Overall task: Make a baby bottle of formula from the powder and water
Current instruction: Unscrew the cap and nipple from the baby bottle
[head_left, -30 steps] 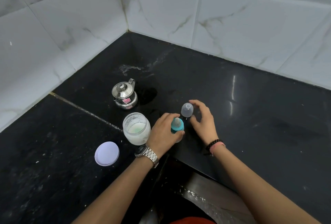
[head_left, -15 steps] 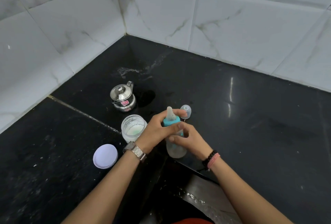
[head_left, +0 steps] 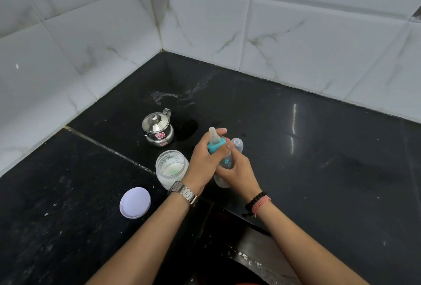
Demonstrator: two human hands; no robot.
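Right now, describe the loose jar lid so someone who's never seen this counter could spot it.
Start at the black counter and find the open powder jar beside the left hand. The jar lid lies flat by itself, nearer the person and further left than the jar. It is the only flat pale disc; the steel kettle and clear bottle cap stand taller and further back.

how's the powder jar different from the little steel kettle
The powder jar is see-through and open, its white lid lying apart on the counter; the steel kettle is shiny metal with its lid on. The kettle has a handle and red sticker; the jar shows neither. Both stand upright, untouched.
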